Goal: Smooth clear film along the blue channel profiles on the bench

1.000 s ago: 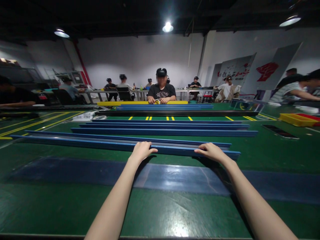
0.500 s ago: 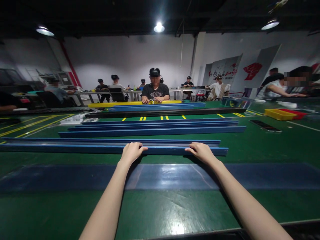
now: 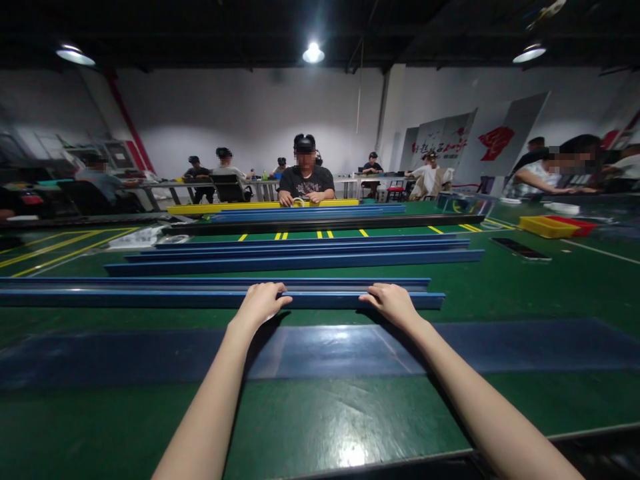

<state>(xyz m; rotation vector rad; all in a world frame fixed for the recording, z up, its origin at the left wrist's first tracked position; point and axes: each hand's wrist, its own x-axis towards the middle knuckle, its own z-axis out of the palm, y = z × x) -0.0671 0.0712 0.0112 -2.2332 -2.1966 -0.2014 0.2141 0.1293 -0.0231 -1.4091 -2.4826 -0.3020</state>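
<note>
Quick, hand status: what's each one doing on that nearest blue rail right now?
Left hand: closed over the nearest long blue metal rail, fingers curled over its top.
Right hand: closed over the same rail, nearer its right end.

It was a big factory workshop. A long green table (image 3: 350, 413) lay under the left hand (image 3: 261, 303) and right hand (image 3: 391, 303). From the hands onward, blue rails (image 3: 325, 300) lay in rows. Farther off, other people (image 3: 306, 183) sat working under ceiling lamps (image 3: 313, 53).

Blue rail (image 3: 150, 299) cut off left
</note>
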